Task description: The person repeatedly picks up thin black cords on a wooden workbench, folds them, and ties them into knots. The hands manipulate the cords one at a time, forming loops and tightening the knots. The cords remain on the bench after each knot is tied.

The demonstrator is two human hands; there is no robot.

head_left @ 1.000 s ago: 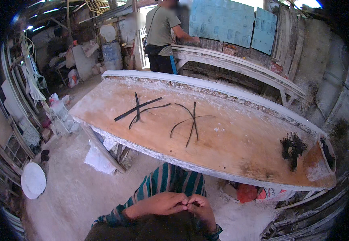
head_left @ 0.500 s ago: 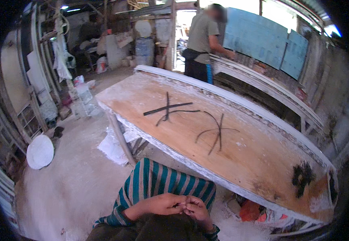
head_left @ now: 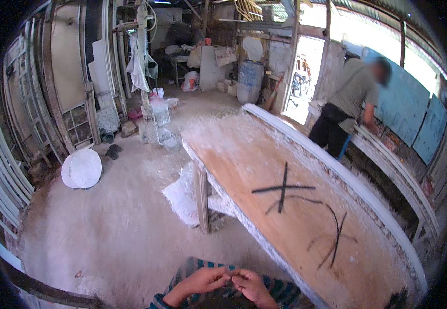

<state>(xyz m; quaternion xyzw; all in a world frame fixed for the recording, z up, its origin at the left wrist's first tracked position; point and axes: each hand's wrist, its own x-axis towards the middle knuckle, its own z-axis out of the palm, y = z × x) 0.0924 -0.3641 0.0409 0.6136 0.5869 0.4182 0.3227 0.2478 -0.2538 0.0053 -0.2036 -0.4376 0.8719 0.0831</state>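
Note:
My left hand (head_left: 206, 280) and my right hand (head_left: 252, 286) meet above my striped lap (head_left: 195, 264), near the lower edge of the view. The fingers of both are curled and their tips pressed together; anything held between them is too small to make out. Just to the right stands a long wooden table (head_left: 244, 159) with a white-dusted top. Thin black strips lie on it in a cross (head_left: 283, 188), with a curved, crossing group of black strips (head_left: 338, 234) nearer to me.
A white moulding (head_left: 331, 159) runs along the table's far edge. Beyond it a person (head_left: 349, 98) bends over a second long bench (head_left: 398, 170). A white sack (head_left: 182, 198) lies by the table leg. To the left are a round white basin (head_left: 82, 169) and leaning frames (head_left: 2, 170).
My view has swung left, so the table and the person now sit further right. The person leans lower over the bench. My hands stay together at the fingertips.

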